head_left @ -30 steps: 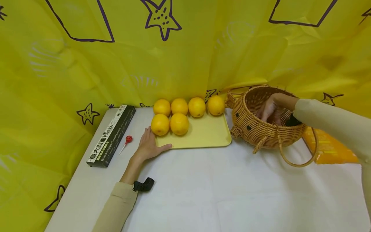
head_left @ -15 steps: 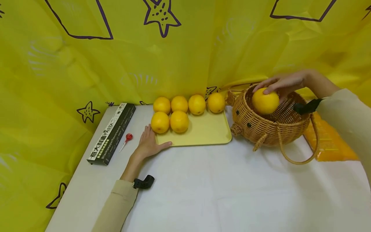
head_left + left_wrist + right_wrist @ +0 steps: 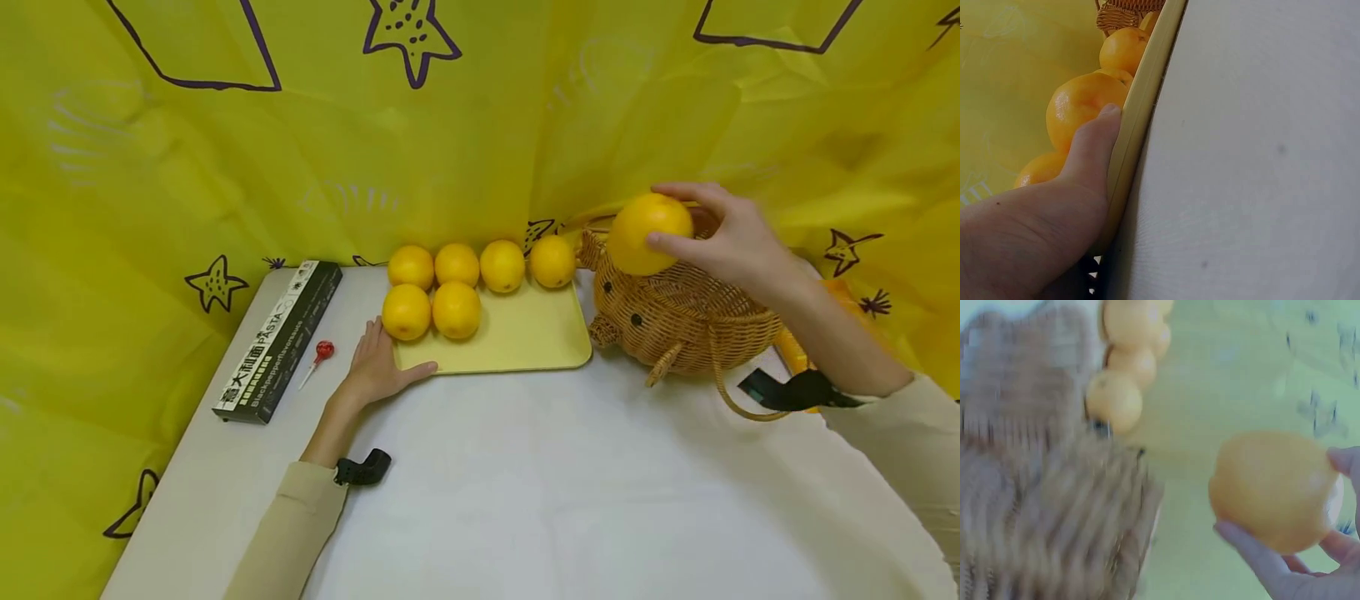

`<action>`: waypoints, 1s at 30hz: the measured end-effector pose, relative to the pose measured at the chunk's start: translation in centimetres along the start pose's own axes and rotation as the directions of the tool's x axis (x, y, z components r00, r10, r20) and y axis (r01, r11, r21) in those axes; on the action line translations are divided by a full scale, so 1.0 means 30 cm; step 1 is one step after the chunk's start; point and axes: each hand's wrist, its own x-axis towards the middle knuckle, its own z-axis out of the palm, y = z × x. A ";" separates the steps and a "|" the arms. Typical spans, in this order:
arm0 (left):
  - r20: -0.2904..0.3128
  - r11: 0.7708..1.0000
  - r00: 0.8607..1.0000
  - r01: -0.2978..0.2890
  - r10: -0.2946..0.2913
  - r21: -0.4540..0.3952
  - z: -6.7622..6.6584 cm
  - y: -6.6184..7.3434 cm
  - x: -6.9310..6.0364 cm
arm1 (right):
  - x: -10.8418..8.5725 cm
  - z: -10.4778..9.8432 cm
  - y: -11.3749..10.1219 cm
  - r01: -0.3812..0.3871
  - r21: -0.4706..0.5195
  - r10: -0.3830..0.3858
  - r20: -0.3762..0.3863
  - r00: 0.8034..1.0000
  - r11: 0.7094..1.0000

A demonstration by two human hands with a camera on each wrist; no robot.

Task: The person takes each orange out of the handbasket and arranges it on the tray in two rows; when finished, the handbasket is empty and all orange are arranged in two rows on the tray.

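My right hand [image 3: 731,242] grips an orange [image 3: 647,235] between thumb and fingers, above the near-left rim of a wicker basket [image 3: 675,329] shaped like an animal. The same orange [image 3: 1275,490] shows in the right wrist view, clear of the blurred wicker. On the left, my left hand [image 3: 375,365] rests against the left corner of a pale yellow tray [image 3: 525,337], its thumb along the front rim. Several oranges [image 3: 456,310] sit on that tray, four-square at its left and along the back. In the left wrist view the thumb [image 3: 1094,150] lies at the tray edge.
A black and white pasta box [image 3: 277,342] lies at the left, with a red lollipop [image 3: 323,351] beside it. An orange packet [image 3: 795,350] is partly hidden behind the basket and right arm. A yellow patterned cloth [image 3: 480,125] hangs behind the table.
My right hand has come up out of the basket with an orange and moved left over its rim. The left hand stays at the tray's corner.
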 end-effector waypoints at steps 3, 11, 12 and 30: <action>-0.004 1.000 1.000 -0.004 0.004 0.003 0.001 0.001 0.005 | -0.054 0.078 -0.044 0.067 -0.059 -0.069 -0.041 0.997 0.996; 0.001 1.000 1.000 0.003 -0.003 0.018 -0.003 0.002 -0.002 | -0.080 0.241 -0.068 0.125 0.101 -0.130 0.041 0.991 0.987; 0.000 1.000 1.000 0.002 -0.002 0.020 -0.005 0.003 -0.002 | -0.072 0.253 -0.064 0.124 0.106 -0.129 0.046 0.991 0.987; 0.002 1.000 1.000 0.007 -0.007 -0.003 -0.007 0.014 -0.003 | 0.052 0.413 -0.026 0.030 0.276 -0.062 0.111 0.992 0.961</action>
